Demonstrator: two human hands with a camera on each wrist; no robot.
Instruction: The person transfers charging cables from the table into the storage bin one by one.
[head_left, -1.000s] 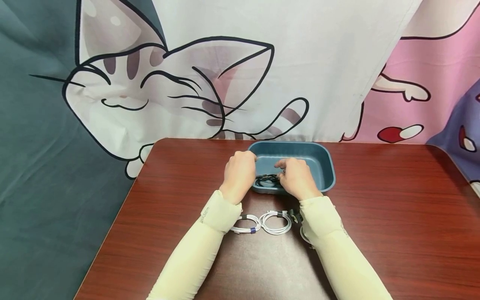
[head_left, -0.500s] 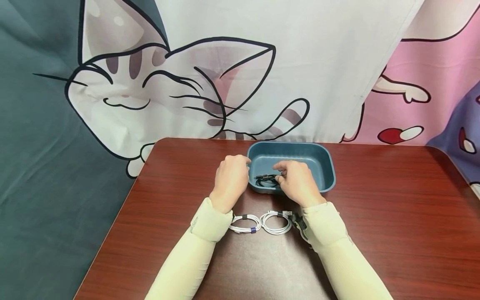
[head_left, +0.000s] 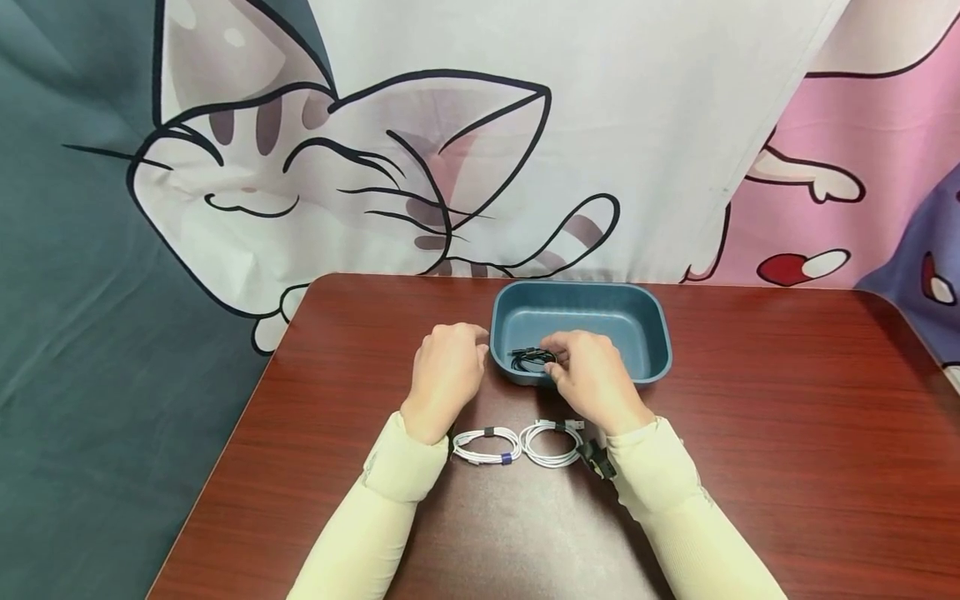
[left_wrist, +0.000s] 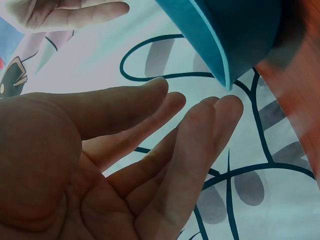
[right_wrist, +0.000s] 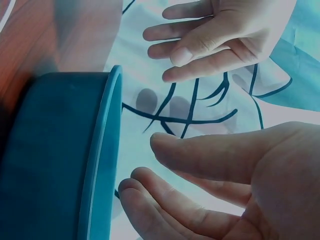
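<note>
A coiled black cable (head_left: 531, 360) lies in the near left corner of a blue plastic bin (head_left: 637, 333). Over the bin's near side hovers my right hand (head_left: 594, 373), fingers loosely bent; the right wrist view shows nothing between its thumb and fingers. My left hand (head_left: 447, 367) is just left of the bin; in the left wrist view its palm (left_wrist: 40, 165) holds nothing and its fingers are loosely extended. Two coiled white cables lie in front of the bin: the left cable (head_left: 467, 457) has a black and a blue tie, the right cable (head_left: 555, 463) a black tie.
The bin stands near the back edge of a brown wooden table (head_left: 787, 433). Behind the table hangs a curtain (head_left: 660, 150) with cartoon cats. A dark device (head_left: 597, 458) sits at my right wrist.
My left hand has moved from the bin's left rim leftward and toward me. My right hand has drawn back slightly from the black cable, which stays in the bin.
</note>
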